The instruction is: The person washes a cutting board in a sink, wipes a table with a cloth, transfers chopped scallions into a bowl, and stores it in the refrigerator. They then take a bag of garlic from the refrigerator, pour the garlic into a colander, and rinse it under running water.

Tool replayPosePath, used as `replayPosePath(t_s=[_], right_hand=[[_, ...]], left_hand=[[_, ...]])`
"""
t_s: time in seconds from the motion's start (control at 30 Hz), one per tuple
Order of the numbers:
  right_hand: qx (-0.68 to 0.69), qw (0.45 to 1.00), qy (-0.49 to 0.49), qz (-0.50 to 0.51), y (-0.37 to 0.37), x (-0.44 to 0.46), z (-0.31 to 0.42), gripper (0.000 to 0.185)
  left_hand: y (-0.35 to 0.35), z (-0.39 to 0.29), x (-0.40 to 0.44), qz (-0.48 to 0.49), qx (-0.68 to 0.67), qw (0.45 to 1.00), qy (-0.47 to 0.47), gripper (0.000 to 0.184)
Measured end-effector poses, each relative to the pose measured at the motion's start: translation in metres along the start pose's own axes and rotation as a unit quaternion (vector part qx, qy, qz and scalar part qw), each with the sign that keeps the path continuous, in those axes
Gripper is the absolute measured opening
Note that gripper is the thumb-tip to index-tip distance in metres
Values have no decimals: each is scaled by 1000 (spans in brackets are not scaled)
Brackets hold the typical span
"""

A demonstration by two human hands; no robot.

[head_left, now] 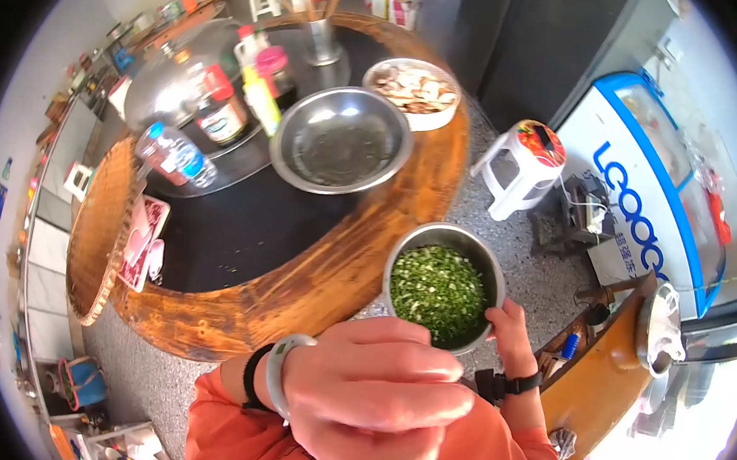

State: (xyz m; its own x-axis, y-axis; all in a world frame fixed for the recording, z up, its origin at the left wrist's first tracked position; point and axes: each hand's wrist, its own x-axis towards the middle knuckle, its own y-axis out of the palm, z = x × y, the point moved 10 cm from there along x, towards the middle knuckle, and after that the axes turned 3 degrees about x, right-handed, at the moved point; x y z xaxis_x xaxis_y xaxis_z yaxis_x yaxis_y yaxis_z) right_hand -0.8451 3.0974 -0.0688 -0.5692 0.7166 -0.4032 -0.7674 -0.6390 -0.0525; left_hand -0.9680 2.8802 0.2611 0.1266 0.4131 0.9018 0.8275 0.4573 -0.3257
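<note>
My right hand [511, 330] grips the rim of a steel bowl [496, 269] on its right side. Finely chopped green herbs [437, 290], maybe scallions or chives, fill much of that bowl, which is held beside the table's edge. Close to the camera, my left hand [378, 393] is raised over the near side of the bowl. Its fingers are curled together, and whatever they may hold is hidden. On the table, a wide metal basin [340, 143] has a little liquid or wet residue inside. Behind it stands a white bowl [436, 122] of sliced pale pieces, possibly mushrooms.
The round wooden table [294, 310] carries sauce bottles [218, 113], a water bottle [177, 157] and a chopstick holder [320, 43]. A woven tray [99, 232] leans at its left edge. To the right are a white stool [523, 164], a freezer [637, 180] and a wooden counter [604, 400].
</note>
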Motion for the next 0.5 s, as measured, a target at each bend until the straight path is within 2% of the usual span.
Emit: replayPosePath(t_s=[0.07, 0.1, 0.2, 0.23, 0.33, 0.4, 0.47, 0.5], right_hand=[[13, 999, -1, -32, -55, -7, 4, 13], [14, 998, 0, -67, -82, -10, 6, 13], [21, 992, 3, -128, -149, -10, -2, 12], [41, 986, 6, -160, -167, -10, -4, 13], [52, 977, 20, -206, -201, -3, -7, 14], [105, 967, 39, -228, -218, 14, -19, 14], [103, 962, 26, -253, -245, 36, -32, 13], [98, 962, 32, -253, -253, 47, -27, 12]], left_hand=[[40, 17, 29, 25, -19, 999, 43, 13], [52, 16, 41, -37, -22, 992, 116, 10], [95, 35, 63, -162, -43, 971, 173, 13], [107, 42, 70, -163, -47, 965, 200, 13], [133, 68, 84, -203, -69, 957, 195, 12], [153, 112, 104, -132, -89, 985, 71, 10], [159, 143, 100, -253, -95, 949, 161, 13], [162, 163, 111, -196, -110, 965, 134, 8]])
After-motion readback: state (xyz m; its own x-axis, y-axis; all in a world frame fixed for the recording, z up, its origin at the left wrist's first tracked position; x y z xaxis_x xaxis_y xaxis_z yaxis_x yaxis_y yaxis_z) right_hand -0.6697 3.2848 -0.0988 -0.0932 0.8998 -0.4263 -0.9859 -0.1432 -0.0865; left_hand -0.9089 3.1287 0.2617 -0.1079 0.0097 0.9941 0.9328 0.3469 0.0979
